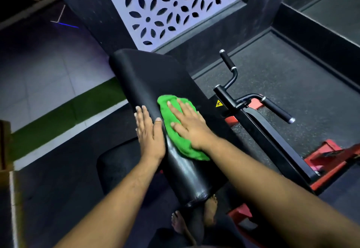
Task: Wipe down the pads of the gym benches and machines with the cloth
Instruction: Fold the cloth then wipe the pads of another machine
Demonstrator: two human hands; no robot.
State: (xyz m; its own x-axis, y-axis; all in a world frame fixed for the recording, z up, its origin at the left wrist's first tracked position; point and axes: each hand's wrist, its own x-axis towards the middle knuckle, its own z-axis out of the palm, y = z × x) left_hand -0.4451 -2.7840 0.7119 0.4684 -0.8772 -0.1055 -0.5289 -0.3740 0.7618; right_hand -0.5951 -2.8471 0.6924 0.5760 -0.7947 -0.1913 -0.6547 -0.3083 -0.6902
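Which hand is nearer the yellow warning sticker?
Right. The right hand lies flat on the green cloth, just left of the sticker; the left hand rests farther away on the pad's left edge.

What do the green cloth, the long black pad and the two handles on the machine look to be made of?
Cloth: soft, fuzzy fabric, likely microfibre; it bunches under the right hand.
Pad: smooth black vinyl or leather-like cover, going by its dull sheen and end seam; the left hand rests on its edge.
Handles: black-painted metal tube with matte, probably rubber sleeves and silvery collars.
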